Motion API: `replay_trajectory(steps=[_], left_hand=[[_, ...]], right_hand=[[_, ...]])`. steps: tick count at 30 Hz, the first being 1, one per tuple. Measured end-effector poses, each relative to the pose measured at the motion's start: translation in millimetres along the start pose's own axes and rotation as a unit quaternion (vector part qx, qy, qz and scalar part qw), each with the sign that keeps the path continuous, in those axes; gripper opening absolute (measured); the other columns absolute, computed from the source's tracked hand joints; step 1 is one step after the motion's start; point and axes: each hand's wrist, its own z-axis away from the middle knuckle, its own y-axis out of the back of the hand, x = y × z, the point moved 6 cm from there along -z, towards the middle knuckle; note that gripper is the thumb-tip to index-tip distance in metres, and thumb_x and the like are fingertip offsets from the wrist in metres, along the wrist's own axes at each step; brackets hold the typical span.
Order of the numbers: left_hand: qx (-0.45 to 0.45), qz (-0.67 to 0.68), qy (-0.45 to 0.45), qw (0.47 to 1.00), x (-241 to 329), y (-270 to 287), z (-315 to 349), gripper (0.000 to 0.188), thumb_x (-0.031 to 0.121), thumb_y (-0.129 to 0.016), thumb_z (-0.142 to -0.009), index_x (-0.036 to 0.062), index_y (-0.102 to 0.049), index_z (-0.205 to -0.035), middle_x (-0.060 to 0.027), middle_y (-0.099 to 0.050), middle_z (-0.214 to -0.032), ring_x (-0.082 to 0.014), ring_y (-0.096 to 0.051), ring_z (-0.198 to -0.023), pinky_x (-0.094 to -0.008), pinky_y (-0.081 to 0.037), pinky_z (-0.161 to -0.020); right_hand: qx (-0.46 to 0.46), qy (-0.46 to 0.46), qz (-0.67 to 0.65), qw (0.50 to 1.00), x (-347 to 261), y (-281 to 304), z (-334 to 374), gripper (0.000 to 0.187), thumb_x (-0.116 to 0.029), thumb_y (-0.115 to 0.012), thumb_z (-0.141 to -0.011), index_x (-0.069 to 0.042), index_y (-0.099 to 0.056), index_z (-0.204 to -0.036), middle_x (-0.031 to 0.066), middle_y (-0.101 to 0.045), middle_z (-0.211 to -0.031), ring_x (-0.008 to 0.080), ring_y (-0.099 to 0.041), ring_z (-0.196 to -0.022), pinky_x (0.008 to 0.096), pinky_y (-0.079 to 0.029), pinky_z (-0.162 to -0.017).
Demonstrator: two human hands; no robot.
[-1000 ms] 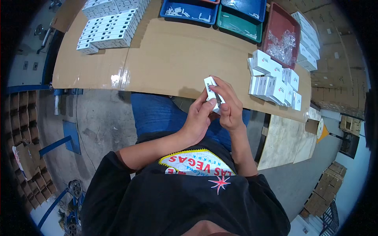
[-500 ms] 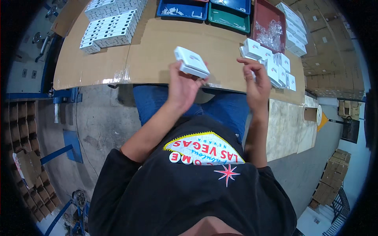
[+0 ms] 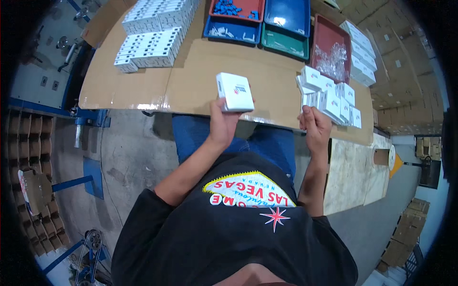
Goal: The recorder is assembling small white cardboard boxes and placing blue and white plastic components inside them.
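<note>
- One white box (image 3: 237,92) was held up over the near part of the table (image 3: 191,71), with its flat printed side facing up.
- Two hands could be seen. The box was gripped by the left hand (image 3: 223,123) alone, from its near edge.
- The right hand (image 3: 316,127) was curled in just beside the small boxes. It cannot be told if anything was pinched in it.
- One heap of small white boxes (image 3: 330,103) was set on the right side of the table. More than six were shown, but some were hidden, so they could not all be counted.
- Five trays were lined up at the far side: two blue, two red and one green. Blue bits (image 3: 226,8) were kept in one red tray (image 3: 245,5), and clear plastic (image 3: 331,59) in the other. White bits (image 3: 221,31) were held in one blue tray (image 3: 234,39).
- One big stack of white boxes (image 3: 152,47) was piled at the far left, too many to be counted.
- The table was covered with brown cardboard.
</note>
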Motion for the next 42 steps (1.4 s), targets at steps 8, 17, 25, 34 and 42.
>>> replay_trajectory(steps=[8,17,25,34,42], left_hand=[[-0.046,-0.139,-0.065,0.987,12,-30,1,0.087,0.019,-0.05,-0.083,0.0085,-0.019,-0.163,-0.0167,-0.048,-0.142,-0.0322,-0.061,-0.127,-0.0441,-0.047,-0.111],[-0.112,-0.297,-0.111,0.942,13,-50,-3,0.093,0.032,-0.065,-0.09,0.0046,-0.015,-0.163,-0.0145,-0.038,-0.151,-0.0257,-0.041,-0.142,-0.0412,-0.035,-0.117],[-0.151,-0.345,-0.112,0.92,-10,-39,-12,0.096,0.051,-0.058,-0.098,-0.0016,-0.011,-0.163,-0.0213,-0.024,-0.165,-0.0321,-0.028,-0.153,-0.0445,-0.026,-0.123],[-0.13,-0.396,-0.108,0.903,-35,-21,-21,0.112,0.076,-0.042,-0.097,-0.001,0.004,-0.164,-0.0227,-0.018,-0.166,-0.0334,-0.029,-0.152,-0.0442,-0.027,-0.122],[-0.153,-0.371,-0.128,0.907,-40,-20,-22,0.089,0.058,-0.039,-0.104,-0.005,-0.012,-0.162,-0.032,-0.023,-0.163,-0.0469,-0.027,-0.152,-0.0504,-0.028,-0.122]], right_hand=[[-0.056,0.026,-0.126,0.99,2,-33,-28,0.027,-0.015,-0.055,-0.108,0.002,-0.062,-0.088,0.0063,-0.062,-0.083,0.0112,-0.056,-0.076,0.0269,-0.048,-0.073],[-0.085,0.004,-0.171,0.982,-45,-74,-39,0.061,-0.019,-0.075,-0.091,-0.007,-0.054,-0.147,0.0156,-0.054,-0.145,0.0308,-0.057,-0.131,0.0412,-0.046,-0.108],[-0.047,0.071,-0.063,0.994,-35,-83,-39,0.058,-0.019,-0.075,-0.091,-0.005,-0.057,-0.144,0.0231,-0.052,-0.145,0.0372,-0.056,-0.132,0.0434,-0.045,-0.109],[-0.016,0.072,-0.017,0.997,-22,-91,-44,0.054,-0.026,-0.073,-0.095,-0.004,-0.057,-0.141,0.025,-0.053,-0.143,0.0399,-0.056,-0.131,0.0444,-0.046,-0.107],[0.016,0.034,-0.067,0.997,-8,-95,-46,0.053,-0.033,-0.077,-0.092,-0.002,-0.06,-0.131,0.0242,-0.056,-0.14,0.0379,-0.059,-0.125,0.0435,-0.047,-0.104]])
